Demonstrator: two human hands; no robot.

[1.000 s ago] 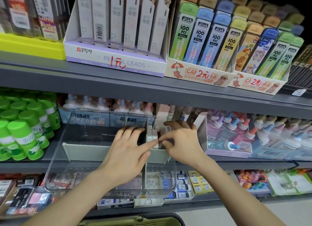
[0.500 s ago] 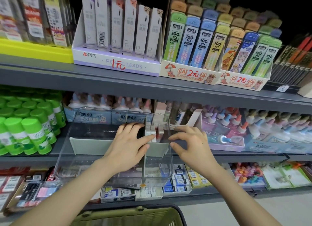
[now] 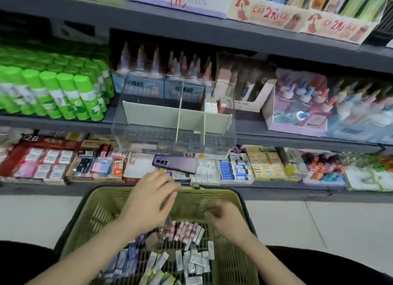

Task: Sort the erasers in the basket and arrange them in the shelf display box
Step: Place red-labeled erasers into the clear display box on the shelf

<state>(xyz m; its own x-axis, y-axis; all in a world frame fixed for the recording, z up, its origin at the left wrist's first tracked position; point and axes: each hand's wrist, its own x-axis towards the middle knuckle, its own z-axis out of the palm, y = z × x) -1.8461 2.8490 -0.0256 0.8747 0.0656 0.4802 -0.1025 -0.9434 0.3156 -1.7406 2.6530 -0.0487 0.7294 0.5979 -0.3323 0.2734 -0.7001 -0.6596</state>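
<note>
Erasers, small wrapped blocks (image 3: 187,231), lie loose in an olive-green plastic basket (image 3: 95,212) beneath both hands. The left hand (image 3: 148,199) hovers with fingers loosely spread, holding nothing. The right hand (image 3: 225,218) is blurred with fingers curled, so I cannot tell whether it holds anything. A few white erasers (image 3: 210,107) stand in the right compartment of the clear plastic display box (image 3: 153,116) on the grey shelf (image 3: 63,123).
</note>
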